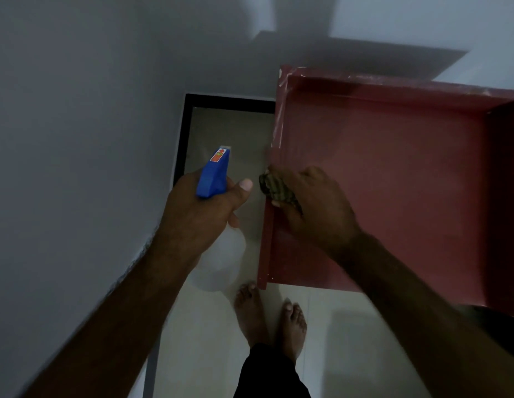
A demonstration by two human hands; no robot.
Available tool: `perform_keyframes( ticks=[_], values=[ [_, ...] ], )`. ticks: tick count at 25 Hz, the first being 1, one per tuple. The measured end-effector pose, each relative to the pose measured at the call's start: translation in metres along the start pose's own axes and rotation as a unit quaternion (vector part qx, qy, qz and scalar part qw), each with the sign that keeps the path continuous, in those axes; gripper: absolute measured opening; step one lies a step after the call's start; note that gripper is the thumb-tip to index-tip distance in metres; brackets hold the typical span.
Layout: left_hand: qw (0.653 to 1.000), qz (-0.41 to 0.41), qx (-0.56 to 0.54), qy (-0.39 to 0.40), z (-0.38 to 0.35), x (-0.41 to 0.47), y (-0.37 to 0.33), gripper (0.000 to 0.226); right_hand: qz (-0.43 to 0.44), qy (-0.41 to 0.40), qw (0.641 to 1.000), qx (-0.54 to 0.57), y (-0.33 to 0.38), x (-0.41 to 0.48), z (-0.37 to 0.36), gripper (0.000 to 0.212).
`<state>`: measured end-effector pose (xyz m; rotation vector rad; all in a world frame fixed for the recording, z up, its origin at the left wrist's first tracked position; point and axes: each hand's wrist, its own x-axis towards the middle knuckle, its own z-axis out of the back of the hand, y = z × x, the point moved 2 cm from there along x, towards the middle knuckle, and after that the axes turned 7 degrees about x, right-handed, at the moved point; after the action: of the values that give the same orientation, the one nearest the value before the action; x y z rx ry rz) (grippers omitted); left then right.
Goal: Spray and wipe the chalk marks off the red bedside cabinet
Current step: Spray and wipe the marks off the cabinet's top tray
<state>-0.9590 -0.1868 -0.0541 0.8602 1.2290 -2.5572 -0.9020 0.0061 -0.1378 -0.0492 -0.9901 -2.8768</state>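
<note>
Cloth (278, 191) in right-hand (316, 208) grip, seemingly against cabinet (393, 182) rim.

My red cabinet (393, 182) stood against the wall, chalk streaks whitening its left and back rims. I held the blue-headed spray bottle (214, 179) upright beside it and pressed a patterned cloth (274, 188) on its left rim.

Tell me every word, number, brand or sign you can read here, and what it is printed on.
No text can be read anywhere.
Orange-red sticker on the blue plastic trigger head of the clear spray bottle, held in the left hand: it shows a red arrow and a small yellowish mark; any lettering is too small and blurred.
Red bedside cabinet: only whitish chalk smears along its rim, no writing.
</note>
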Motion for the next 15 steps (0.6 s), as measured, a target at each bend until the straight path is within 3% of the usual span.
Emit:
perform_keyframes(
  ticks=[6,15],
  values=[
    [1.0,-0.01,0.009,0.007,0.001,0.006,-0.006,0.032,-0.02,-0.063,0.997,-0.026,-0.016,0.06,0.009,0.061],
    [1.0,-0.005,0.015,0.006,0.001,0.015,-0.014,0.033,-0.009,-0.076,0.997,0.016,-0.008,0.023,0.0,0.065]
  ],
)
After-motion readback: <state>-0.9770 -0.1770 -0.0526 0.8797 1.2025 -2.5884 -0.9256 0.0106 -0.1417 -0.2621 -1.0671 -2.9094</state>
